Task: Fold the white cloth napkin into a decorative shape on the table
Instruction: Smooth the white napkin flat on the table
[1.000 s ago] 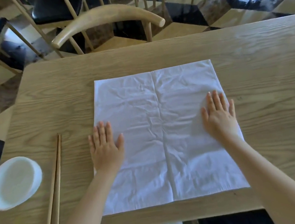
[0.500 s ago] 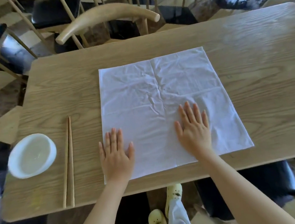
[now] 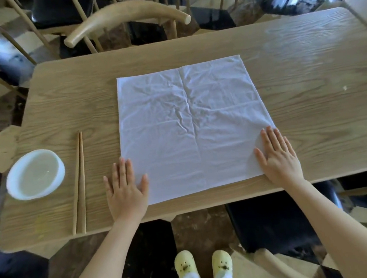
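Observation:
The white cloth napkin (image 3: 190,124) lies spread flat and unfolded on the wooden table (image 3: 307,74), creased down its middle and lightly wrinkled. My left hand (image 3: 125,189) rests palm down on the napkin's near left corner, fingers apart, partly over the bare table. At the near right corner my right hand (image 3: 278,157) presses flat in the same way, fingers spread. Neither hand grips the cloth.
A pair of wooden chopsticks (image 3: 79,182) lies left of the napkin, and a white bowl (image 3: 35,174) sits further left near the table's edge. A wooden chair (image 3: 125,15) stands at the far side. The table's near edge runs just below my hands.
My right hand slid from the napkin's middle out to its near right corner. The left hand stayed at the near left corner. The view pulled back and now shows my feet.

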The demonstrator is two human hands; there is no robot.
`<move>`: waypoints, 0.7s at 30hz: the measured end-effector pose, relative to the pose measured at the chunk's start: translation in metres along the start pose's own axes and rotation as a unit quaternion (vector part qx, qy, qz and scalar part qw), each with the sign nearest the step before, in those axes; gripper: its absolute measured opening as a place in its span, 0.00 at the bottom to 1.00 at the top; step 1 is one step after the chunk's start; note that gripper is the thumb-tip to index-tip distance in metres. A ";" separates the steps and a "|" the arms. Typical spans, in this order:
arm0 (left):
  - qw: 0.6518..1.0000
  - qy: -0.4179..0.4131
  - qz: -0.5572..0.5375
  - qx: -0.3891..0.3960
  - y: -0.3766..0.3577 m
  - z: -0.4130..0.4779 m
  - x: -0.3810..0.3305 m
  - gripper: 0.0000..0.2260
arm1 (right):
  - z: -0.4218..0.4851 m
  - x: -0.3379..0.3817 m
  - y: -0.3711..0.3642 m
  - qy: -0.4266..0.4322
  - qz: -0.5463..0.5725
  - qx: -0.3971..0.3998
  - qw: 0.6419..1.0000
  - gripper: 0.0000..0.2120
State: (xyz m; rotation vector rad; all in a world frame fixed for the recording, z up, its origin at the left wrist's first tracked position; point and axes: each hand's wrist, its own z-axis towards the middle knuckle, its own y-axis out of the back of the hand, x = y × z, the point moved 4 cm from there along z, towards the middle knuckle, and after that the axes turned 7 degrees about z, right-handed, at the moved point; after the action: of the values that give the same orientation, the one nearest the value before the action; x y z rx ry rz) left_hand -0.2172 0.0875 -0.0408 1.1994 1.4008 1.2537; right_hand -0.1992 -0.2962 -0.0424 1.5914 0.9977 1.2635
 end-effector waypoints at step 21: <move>0.961 -0.269 -0.001 0.070 0.006 -0.021 -0.163 0.39 | 0.016 -0.004 0.081 0.258 0.034 0.024 0.965 0.07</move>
State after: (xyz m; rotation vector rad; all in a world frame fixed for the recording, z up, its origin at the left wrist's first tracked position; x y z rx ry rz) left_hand -0.2137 -0.0764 -0.0315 1.4964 1.0916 0.7474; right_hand -0.1781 -0.3284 0.0304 1.3638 1.3054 1.7655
